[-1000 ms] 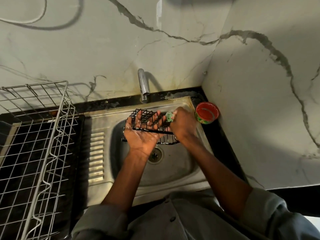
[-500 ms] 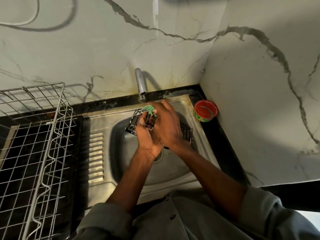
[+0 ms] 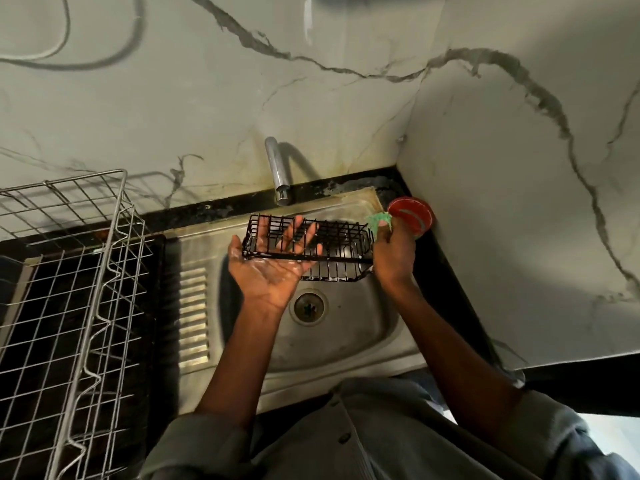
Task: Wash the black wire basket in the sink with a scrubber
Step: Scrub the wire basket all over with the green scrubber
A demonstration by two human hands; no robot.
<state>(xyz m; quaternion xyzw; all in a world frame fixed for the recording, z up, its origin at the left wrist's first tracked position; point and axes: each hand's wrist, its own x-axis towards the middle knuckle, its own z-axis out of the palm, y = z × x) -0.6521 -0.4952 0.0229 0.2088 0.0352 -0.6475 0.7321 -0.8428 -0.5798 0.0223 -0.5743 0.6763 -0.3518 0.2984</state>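
Note:
The black wire basket (image 3: 341,237) is held lengthwise above the steel sink (image 3: 349,337), just below the tap. My left hand (image 3: 273,270) is wet and palm up, its straight fingers reaching under the basket's left half and carrying it. My right hand (image 3: 394,254) is at the basket's right end and pinches a green scrubber (image 3: 379,220) at the upper right corner of the basket.
A chrome tap (image 3: 277,169) juts out over the sink's back rim. A red round container (image 3: 414,216) sits in the right corner by the wall, right behind the scrubber. A large silver wire dish rack (image 3: 69,289) fills the counter on the left. The drain (image 3: 308,306) lies below the basket.
My right hand has carried the scrubber from the basket's upper left to its right end. My left hand has flattened out palm up under the basket, which now lies level and lengthwise.

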